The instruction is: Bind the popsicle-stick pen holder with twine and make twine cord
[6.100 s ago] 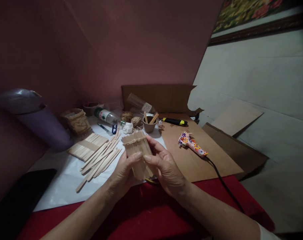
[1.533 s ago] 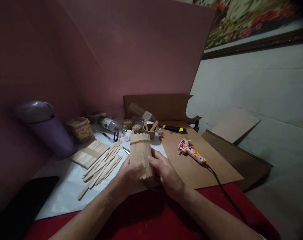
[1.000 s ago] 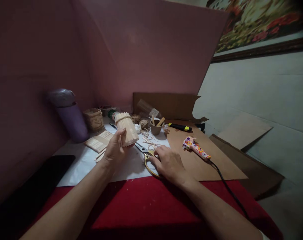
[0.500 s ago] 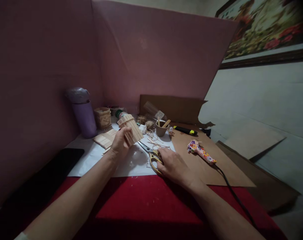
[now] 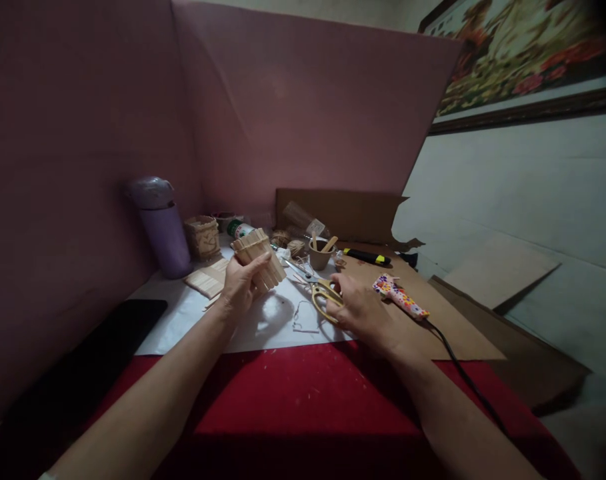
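I'm facing a dusky pink wall (image 5: 303,113), a pale wall (image 5: 507,180) is running along my right, a framed flowery painting (image 5: 537,63) is hanging there, and dim light's hitting my red-covered counter (image 5: 287,400).

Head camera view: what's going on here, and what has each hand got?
A person's left hand holds a tilted wooden-stick cup over a white sheet. The right hand grips the scissors by their gold handles, blades pointing away from the person. The flowered glue gun lies on brown cardboard to the right, and a small brown pot with two sticks in it stands beyond the scissors.
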A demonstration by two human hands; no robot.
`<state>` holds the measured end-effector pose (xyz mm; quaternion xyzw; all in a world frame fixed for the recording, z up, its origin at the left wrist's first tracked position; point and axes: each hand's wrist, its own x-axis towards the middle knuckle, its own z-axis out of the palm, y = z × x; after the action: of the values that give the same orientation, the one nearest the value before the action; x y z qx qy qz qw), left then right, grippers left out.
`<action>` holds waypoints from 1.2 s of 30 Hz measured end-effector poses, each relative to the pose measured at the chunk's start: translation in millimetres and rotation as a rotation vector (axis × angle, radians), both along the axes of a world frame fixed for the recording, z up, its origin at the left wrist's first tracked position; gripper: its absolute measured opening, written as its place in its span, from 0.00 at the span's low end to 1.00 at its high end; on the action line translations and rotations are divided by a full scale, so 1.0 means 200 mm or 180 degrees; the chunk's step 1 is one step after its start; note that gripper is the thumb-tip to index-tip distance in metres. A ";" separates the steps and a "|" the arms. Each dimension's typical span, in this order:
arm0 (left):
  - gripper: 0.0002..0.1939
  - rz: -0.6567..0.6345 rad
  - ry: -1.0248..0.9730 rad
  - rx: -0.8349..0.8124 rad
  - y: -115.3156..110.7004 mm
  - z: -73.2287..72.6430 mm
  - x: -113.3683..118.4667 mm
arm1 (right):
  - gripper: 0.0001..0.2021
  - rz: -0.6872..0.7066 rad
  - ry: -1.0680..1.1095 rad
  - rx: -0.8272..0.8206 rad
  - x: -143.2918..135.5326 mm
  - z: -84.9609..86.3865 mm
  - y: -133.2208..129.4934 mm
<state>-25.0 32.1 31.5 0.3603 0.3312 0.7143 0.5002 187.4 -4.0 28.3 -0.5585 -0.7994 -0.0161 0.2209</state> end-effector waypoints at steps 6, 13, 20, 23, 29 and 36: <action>0.21 -0.0196 -0.0046 0.0062 -0.01 0.00 0.01 | 0.15 -0.0299 0.0295 -0.0027 0.12 0.03 0.07; 0.25 0.0208 0.0144 0.0131 0.01 0.01 0.00 | 0.15 -0.0038 0.2321 -0.0773 0.13 0.00 0.14; 0.26 0.0089 0.0172 0.0023 0.01 0.00 0.00 | 0.12 0.0594 0.3839 -0.1854 0.13 0.05 0.11; 0.26 -0.0079 0.0193 0.0128 0.00 -0.01 0.00 | 0.11 0.0843 0.4035 -0.2281 0.11 0.05 0.08; 0.30 -0.0208 0.0219 0.0193 0.00 -0.03 0.00 | 0.11 0.0855 0.3923 -0.2413 0.04 0.03 0.03; 0.28 -0.0486 0.0249 -0.0058 -0.03 -0.02 0.03 | 0.09 0.1004 0.3863 -0.1894 0.03 0.03 0.04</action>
<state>-18.6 26.1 27.4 0.4076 0.3285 0.6564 0.5432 193.0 3.2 35.0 -0.3827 -0.5765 0.5513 0.4660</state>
